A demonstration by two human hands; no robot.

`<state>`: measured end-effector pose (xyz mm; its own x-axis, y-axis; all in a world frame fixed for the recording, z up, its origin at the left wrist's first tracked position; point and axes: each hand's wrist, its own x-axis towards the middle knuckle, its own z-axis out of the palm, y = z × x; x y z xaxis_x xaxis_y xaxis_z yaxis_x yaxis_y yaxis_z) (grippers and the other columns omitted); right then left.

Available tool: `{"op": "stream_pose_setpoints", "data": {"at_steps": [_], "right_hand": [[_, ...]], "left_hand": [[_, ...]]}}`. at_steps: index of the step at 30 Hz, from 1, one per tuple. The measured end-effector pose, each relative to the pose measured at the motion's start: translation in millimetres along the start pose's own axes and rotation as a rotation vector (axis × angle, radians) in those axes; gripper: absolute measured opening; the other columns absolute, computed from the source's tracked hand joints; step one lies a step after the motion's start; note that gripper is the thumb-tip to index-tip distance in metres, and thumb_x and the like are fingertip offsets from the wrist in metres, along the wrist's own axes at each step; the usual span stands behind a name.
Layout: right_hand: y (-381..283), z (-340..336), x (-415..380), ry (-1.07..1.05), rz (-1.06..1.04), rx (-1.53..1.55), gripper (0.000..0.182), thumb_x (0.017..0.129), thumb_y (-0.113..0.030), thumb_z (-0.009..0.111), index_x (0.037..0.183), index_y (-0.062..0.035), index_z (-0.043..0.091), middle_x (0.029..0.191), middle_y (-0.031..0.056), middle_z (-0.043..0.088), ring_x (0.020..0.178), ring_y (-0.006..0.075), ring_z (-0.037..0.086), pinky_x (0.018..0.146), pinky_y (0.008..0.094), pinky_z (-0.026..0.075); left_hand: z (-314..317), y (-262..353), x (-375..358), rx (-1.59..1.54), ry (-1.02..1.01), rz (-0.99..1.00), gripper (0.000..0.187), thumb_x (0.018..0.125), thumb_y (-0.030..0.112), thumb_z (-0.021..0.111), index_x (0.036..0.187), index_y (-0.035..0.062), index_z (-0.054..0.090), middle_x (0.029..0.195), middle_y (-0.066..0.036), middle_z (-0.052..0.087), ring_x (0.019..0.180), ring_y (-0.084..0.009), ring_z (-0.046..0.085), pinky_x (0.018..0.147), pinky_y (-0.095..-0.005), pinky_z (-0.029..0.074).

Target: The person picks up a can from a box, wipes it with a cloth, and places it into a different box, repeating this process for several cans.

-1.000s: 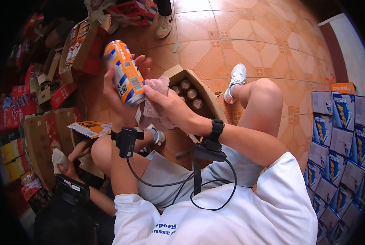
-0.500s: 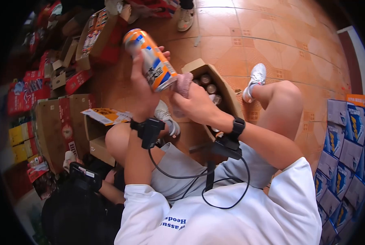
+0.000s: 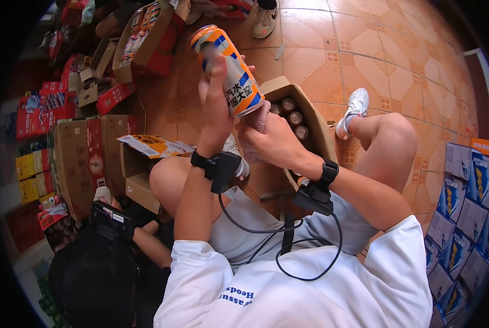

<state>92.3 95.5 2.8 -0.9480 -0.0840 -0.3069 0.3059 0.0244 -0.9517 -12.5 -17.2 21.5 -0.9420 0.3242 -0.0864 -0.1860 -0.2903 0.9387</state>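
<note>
Turned and raised since a second ago, the can (image 3: 237, 68) is now seen with its large dark characters toward the camera, where a barcode was shown before. It is held aloft over the tiled floor (image 3: 310, 68), tilted, its upper end pointed away from the body and its lower end met by the cloth (image 3: 260, 117). The can is clasped by the left hand (image 3: 217, 106), whose thumb is laid along its side and whose fingertips are partly seen past the far edge. The cloth, which was hung loosely below the can, has been gathered into the right hand (image 3: 277, 139) and is mostly hidden by its closed fingers. By these changes, a fresh stretch of the can's side appears to have been exposed, with the cloth's contact concentrated at the lower rim; how firmly it is pressed cannot be told. Beyond the right hand an open carton (image 3: 322, 126) is left standing on the floor, with dark round-topped containers (image 3: 295, 118) grouped inside. The whole view has also been shifted by the head's movement.
</note>
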Motion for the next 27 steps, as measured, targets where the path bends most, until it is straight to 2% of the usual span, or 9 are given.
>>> {"op": "stream_pose_setpoints", "data": {"at_steps": [3, 5, 9, 11, 15, 18, 20, 23, 27], "right_hand": [[8, 0, 3, -0.042, 0.031, -0.025, 0.032, 0.096, -0.03, 0.058, 0.104, 0.0002, 0.066, 0.087, 0.0108, 0.072, 0.079, 0.0205, 0.069, 0.077, 0.035, 0.055], [16, 3, 5, 0.065, -0.125, -0.027, 0.04, 0.092, -0.03, 0.064, 0.091, 0.0094, 0.068, 0.074, 0.0225, 0.07, 0.072, 0.0347, 0.073, 0.068, 0.0414, 0.057], [18, 1, 6, 0.049, -0.114, -0.117, 0.041, 0.09, -0.029, 0.066, 0.089, 0.0116, 0.068, 0.074, 0.0248, 0.07, 0.071, 0.0361, 0.074, 0.067, 0.0431, 0.057], [11, 0, 3, 0.031, -0.077, -0.158, 0.023, 0.092, -0.019, 0.065, 0.099, 0.0015, 0.07, 0.079, 0.012, 0.073, 0.073, 0.0199, 0.072, 0.071, 0.0348, 0.057], [9, 0, 1, 0.014, -0.095, -0.168, 0.022, 0.092, -0.018, 0.066, 0.099, 0.0025, 0.07, 0.077, 0.0121, 0.073, 0.072, 0.0196, 0.072, 0.07, 0.0339, 0.057], [13, 1, 1, 0.022, -0.239, -0.258, 0.024, 0.093, -0.02, 0.068, 0.098, 0.0033, 0.07, 0.075, 0.0158, 0.071, 0.068, 0.0275, 0.071, 0.067, 0.037, 0.056], [9, -2, -1, -0.002, -0.341, -0.433, 0.025, 0.092, -0.021, 0.07, 0.097, 0.0032, 0.069, 0.076, 0.0206, 0.069, 0.07, 0.0378, 0.068, 0.067, 0.0417, 0.054], [12, -3, 0, -0.015, -0.421, -0.54, 0.024, 0.091, -0.021, 0.071, 0.096, 0.0019, 0.069, 0.079, 0.0236, 0.067, 0.076, 0.0437, 0.065, 0.069, 0.0469, 0.053], [11, -5, -1, -0.025, -0.44, -0.64, 0.021, 0.091, -0.02, 0.071, 0.097, -0.0006, 0.069, 0.083, 0.023, 0.068, 0.08, 0.0426, 0.067, 0.071, 0.0489, 0.053]], "left_hand": [[3, 0, -1, 0.071, 0.017, 0.031, 0.064, 0.102, 0.052, 0.058, 0.132, -0.004, 0.053, 0.118, -0.017, 0.069, 0.102, -0.0217, 0.072, 0.085, -0.0323, 0.06], [5, 1, -2, 0.098, -0.003, 0.043, 0.063, 0.101, 0.052, 0.061, 0.131, -0.0032, 0.054, 0.117, -0.017, 0.069, 0.101, -0.0215, 0.072, 0.081, -0.0332, 0.061], [7, -4, 0, 0.105, 0.024, 0.094, 0.061, 0.1, 0.05, 0.064, 0.129, -0.0026, 0.054, 0.117, -0.017, 0.069, 0.099, -0.0221, 0.072, 0.079, -0.0344, 0.061], [6, -5, 0, 0.095, 0.023, 0.06, 0.058, 0.099, 0.047, 0.066, 0.127, -0.0022, 0.055, 0.116, -0.016, 0.069, 0.098, -0.0228, 0.072, 0.076, -0.0349, 0.062], [5, -7, 1, 0.122, 0.025, 0.078, 0.056, 0.099, 0.046, 0.066, 0.127, -0.0019, 0.055, 0.114, -0.016, 0.069, 0.097, -0.0228, 0.073, 0.075, -0.0343, 0.062], [4, -5, 1, 0.115, 0.022, 0.057, 0.055, 0.099, 0.045, 0.066, 0.126, -0.0018, 0.055, 0.112, -0.016, 0.07, 0.095, -0.0227, 0.073, 0.075, -0.0336, 0.062], [2, -4, 2, 0.064, -0.007, -0.006, 0.055, 0.098, 0.045, 0.066, 0.125, -0.0021, 0.055, 0.111, -0.016, 0.07, 0.092, -0.0224, 0.073, 0.075, -0.0322, 0.062], [-1, -4, 4, 0.057, -0.041, -0.058, 0.055, 0.098, 0.045, 0.066, 0.124, -0.0022, 0.056, 0.11, -0.015, 0.07, 0.091, -0.0215, 0.073, 0.074, -0.0317, 0.062], [1, -3, 2, 0.07, -0.028, -0.065, 0.055, 0.098, 0.045, 0.067, 0.124, -0.0023, 0.056, 0.109, -0.015, 0.07, 0.091, -0.0206, 0.073, 0.073, -0.0314, 0.062]]}}
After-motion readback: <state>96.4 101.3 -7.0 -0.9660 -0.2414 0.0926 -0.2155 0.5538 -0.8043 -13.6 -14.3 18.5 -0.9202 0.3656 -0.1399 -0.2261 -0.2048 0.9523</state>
